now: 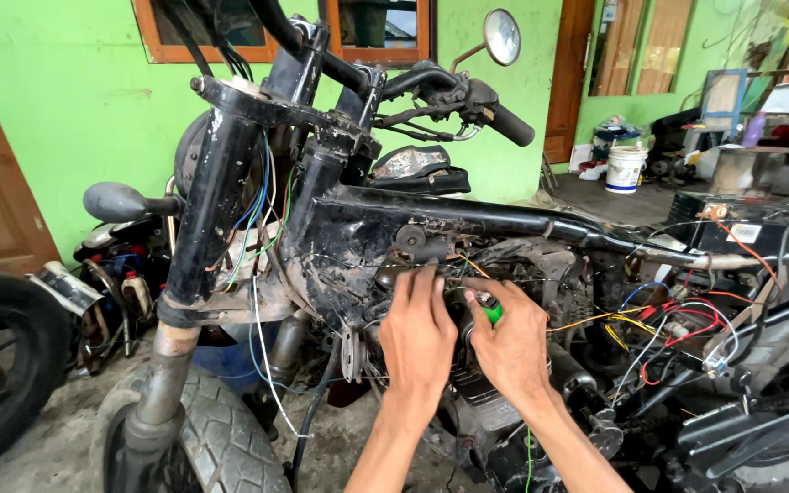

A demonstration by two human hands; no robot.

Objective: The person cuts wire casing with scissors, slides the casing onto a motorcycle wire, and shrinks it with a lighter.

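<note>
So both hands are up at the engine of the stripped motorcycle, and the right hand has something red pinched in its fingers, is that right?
Not quite: in the head view the small thing pinched at the right hand is green, not red. The rest holds: both hands, the left hand too, are up at the engine of the stripped motorcycle.

The scene is lit evenly by soft daylight, brightest at the open doorway (636, 55) on the right. No hard shadows are cast. Straight lines are bowed near the edges by wide-angle distortion. The far background is rendered slightly soft.
</note>
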